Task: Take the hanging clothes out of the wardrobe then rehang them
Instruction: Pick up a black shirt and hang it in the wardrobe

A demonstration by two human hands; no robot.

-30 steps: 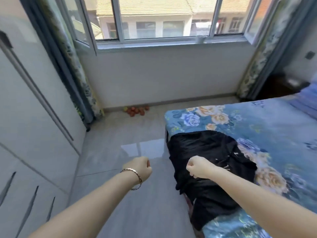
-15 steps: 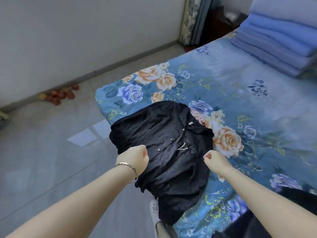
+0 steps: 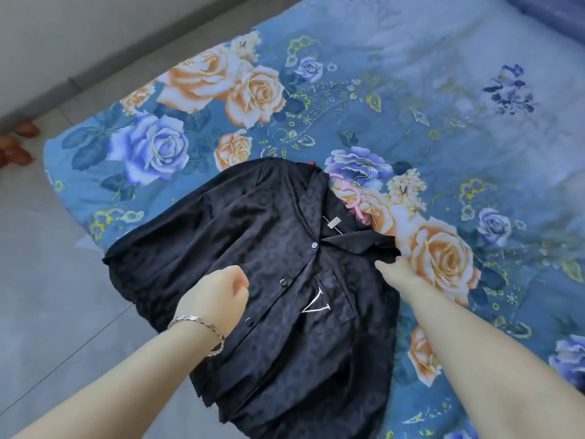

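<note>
A black button-up shirt with a white V on its chest pocket lies face up on the corner of the floral blue bed, its hem hanging over the edge. A pink hanger with a metal hook pokes out at the collar. A bit of red cloth shows behind the collar. My left hand, wearing a bracelet, is a closed fist over the shirt's front beside the button row. My right hand pinches the shirt's right shoulder edge, with its fingertips hidden in the fabric.
Grey tiled floor lies left of the bed. Several reddish fruits sit by the baseboard at the far left. Folded blue bedding is at the top right corner.
The view swung from the window down onto the bed and closer to the shirt. My right hand moved up to the shirt's shoulder; my left fist now sits over its front.
</note>
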